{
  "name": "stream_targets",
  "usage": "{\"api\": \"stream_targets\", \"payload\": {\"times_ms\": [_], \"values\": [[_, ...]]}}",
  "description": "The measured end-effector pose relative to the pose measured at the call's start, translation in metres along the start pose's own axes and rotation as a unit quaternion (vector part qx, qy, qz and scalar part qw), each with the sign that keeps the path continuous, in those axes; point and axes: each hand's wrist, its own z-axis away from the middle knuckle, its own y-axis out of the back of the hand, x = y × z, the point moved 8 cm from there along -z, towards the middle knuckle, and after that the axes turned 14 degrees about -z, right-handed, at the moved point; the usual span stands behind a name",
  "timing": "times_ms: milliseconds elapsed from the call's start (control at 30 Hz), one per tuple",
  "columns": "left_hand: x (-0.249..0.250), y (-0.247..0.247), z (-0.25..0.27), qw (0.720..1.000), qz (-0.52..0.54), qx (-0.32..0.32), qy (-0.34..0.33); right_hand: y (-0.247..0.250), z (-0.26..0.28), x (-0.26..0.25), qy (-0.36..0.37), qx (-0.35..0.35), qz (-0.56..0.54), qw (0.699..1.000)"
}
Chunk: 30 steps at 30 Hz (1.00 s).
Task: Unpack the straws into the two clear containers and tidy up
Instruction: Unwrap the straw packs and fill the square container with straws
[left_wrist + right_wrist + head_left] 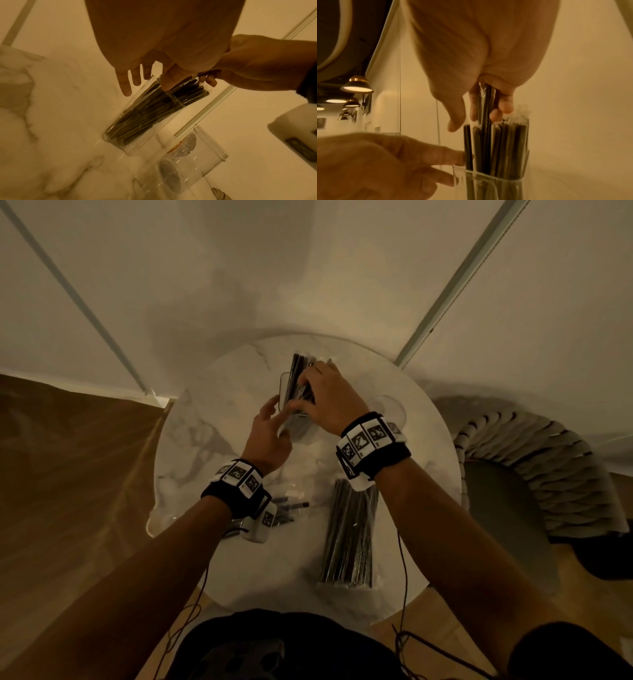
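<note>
A tall clear container point(286, 392) stands at the far side of the round marble table point(205, 419), filled with black wrapped straws point(147, 112). My right hand point(325, 397) is above it, its fingers curled round the tops of a few straws point(486, 102). My left hand point(270, 426) is at the container's left side. Its fingers point(447, 155) are straight and touch the rim and an outer straw. The second clear container point(390, 409) stands to the right, with no straws in it point(193, 155). A sealed pack of black straws point(349, 535) lies near the front of the table.
A crumpled clear bag with some black straws point(287, 508) lies under my left wrist. A woven chair point(534, 460) stands close at the table's right. A white wall rises right behind the table. Cables hang from both wrists.
</note>
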Motion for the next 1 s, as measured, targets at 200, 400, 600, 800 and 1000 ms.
{"api": "stream_targets", "payload": {"times_ms": [200, 400, 600, 800, 1000], "values": [[0.006, 0.010, 0.003, 0.999, 0.012, 0.031, -0.008, -0.011, -0.002, -0.007, 0.046, -0.004, 0.018, 0.999], [0.003, 0.013, 0.001, 0.999, 0.018, 0.028, 0.010, 0.004, -0.006, -0.005, 0.018, -0.006, -0.020, 1.000], [0.003, 0.012, 0.000, 0.999, 0.026, 0.033, 0.019, 0.003, -0.014, 0.004, -0.038, -0.037, 0.002, 0.999], [0.002, 0.012, 0.000, 0.998, 0.037, 0.032, 0.025, -0.034, -0.009, 0.008, 0.007, -0.022, 0.228, 0.973], [-0.002, 0.012, 0.000, 0.999, 0.035, 0.024, 0.017, -0.035, 0.001, 0.006, 0.028, 0.068, 0.260, 0.963]]}}
